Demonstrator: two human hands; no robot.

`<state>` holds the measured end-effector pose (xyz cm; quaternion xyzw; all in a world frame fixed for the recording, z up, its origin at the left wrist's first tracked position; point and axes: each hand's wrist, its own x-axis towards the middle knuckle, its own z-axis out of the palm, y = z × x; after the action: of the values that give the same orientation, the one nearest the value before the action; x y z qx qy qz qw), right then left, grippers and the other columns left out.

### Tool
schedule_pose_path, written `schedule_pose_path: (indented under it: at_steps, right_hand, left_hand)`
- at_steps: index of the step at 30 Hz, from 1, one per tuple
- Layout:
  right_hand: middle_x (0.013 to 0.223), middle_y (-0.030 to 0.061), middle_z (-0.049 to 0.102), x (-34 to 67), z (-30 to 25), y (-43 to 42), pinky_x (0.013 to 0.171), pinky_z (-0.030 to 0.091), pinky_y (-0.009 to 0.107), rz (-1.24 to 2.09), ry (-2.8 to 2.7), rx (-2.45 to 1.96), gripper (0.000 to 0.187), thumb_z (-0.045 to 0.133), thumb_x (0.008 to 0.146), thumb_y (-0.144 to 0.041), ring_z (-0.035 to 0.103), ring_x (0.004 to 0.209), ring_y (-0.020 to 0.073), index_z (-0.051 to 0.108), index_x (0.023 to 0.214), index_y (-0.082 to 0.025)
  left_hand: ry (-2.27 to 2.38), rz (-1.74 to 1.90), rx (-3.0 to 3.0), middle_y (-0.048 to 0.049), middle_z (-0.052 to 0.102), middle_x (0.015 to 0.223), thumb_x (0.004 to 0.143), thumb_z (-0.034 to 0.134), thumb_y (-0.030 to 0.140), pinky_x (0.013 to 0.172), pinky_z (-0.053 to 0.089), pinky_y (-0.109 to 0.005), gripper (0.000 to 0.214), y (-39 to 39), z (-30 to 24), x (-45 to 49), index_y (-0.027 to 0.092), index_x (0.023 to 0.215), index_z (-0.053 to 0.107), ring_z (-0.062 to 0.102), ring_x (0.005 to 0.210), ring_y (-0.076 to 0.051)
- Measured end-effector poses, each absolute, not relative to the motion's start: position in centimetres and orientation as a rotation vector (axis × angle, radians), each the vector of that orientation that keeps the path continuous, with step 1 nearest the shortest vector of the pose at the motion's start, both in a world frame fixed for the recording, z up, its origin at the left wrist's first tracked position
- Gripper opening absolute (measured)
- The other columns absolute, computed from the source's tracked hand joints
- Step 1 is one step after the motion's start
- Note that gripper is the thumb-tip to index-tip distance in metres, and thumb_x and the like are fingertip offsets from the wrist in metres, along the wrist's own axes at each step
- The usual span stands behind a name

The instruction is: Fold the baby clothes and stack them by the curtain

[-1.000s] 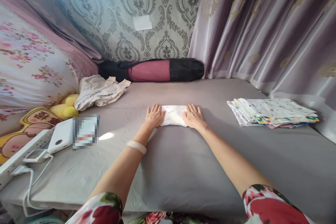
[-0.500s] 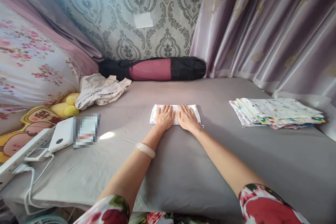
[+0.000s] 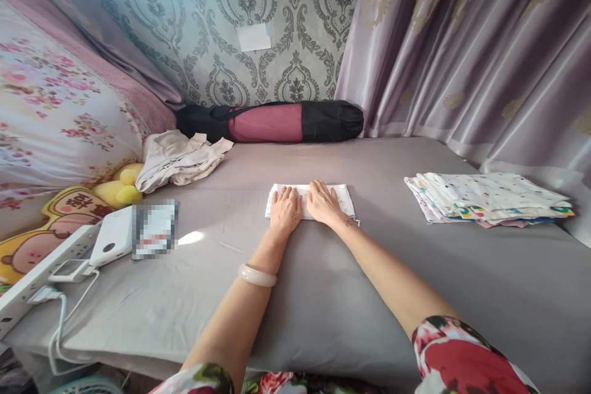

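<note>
A small folded white cloth [image 3: 345,198] lies flat on the grey sheet [image 3: 295,295], straight ahead of me. My left hand [image 3: 286,210] rests palm down on its left half with the fingers stretched out. On the middle and right of it lies my right hand [image 3: 324,203], also flat, fingers extended toward the far edge. Both palms cover much of the cloth, so its middle is partly hidden. A pale bangle [image 3: 257,276] sits on my left wrist.
To the right is a stack of folded printed cloths [image 3: 494,194]. Crumpled beige clothing [image 3: 182,160] lies at the left, near a power bank [image 3: 111,237] and a power strip [image 3: 50,277] with cables. A black and pink rolled bag [image 3: 268,122] lies along the wall.
My right hand has slid slightly left and away from me across the cloth. My left hand has shifted a little left and toward me. The cloth stays put.
</note>
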<state>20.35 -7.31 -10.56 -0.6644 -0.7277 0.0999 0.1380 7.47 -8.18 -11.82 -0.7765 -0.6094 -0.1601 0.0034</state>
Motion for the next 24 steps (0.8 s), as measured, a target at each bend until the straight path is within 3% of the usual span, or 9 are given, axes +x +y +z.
schedule_pose_path:
  at_steps: [12,18,24]
  right_hand:
    - [0.154,0.0147,0.034,18.6,-11.6,-7.7,0.114,0.015,0.054,0.142,-2.153,-1.902,0.053,0.020,0.099,-0.030,0.025,0.143,0.0279,0.038,0.146,-0.011]
    - [0.155,0.0159,0.032,18.1,-10.9,-7.3,0.114,0.016,0.055,0.212,-2.149,-1.947,0.054,0.022,0.098,-0.029,0.022,0.144,0.0290,0.039,0.145,-0.009]
    - [0.154,0.0169,0.033,15.6,-10.7,-7.1,0.117,0.006,0.050,0.146,-2.222,-1.782,0.054,0.025,0.097,-0.026,0.020,0.145,0.0263,0.040,0.144,-0.004]
  left_hand:
    - [-1.918,-0.745,-2.466,-0.0115,0.059,0.133,0.095,0.035,0.015,0.111,0.033,-0.045,0.030,-7.5,-12.9,6.2,0.017,0.117,0.056,0.047,0.132,-0.025]
    - [-2.009,-1.177,-2.341,-0.0134,0.067,0.118,0.087,0.036,0.006,0.102,0.043,-0.040,0.037,-6.7,-12.7,4.7,0.015,0.113,0.060,0.057,0.120,-0.025]
    - [-2.250,-1.633,-2.035,-0.0096,0.071,0.105,0.085,0.036,0.009,0.091,0.050,-0.036,0.038,-6.4,-12.1,3.8,0.017,0.106,0.066,0.066,0.102,-0.023]
